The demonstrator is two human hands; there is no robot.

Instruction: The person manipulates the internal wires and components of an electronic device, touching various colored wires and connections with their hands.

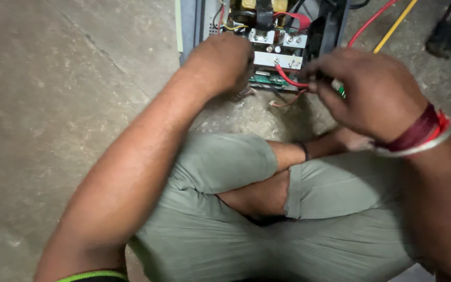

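Two hands at an opened electrical unit (pixel 288 39) on the concrete floor (pixel 53 78). Left hand (pixel 224 61) curled against its terminal block (pixel 277 58); grip unclear. Right hand (pixel 371 91) pinches a red wire (pixel 291 79).

2 hands (pixel 225 62), 1 opened electrical unit (pixel 277 47), 2 red wires (pixel 288 78), 1 yellow cable (pixel 392 26), 2 wrist bangles (pixel 418 136)
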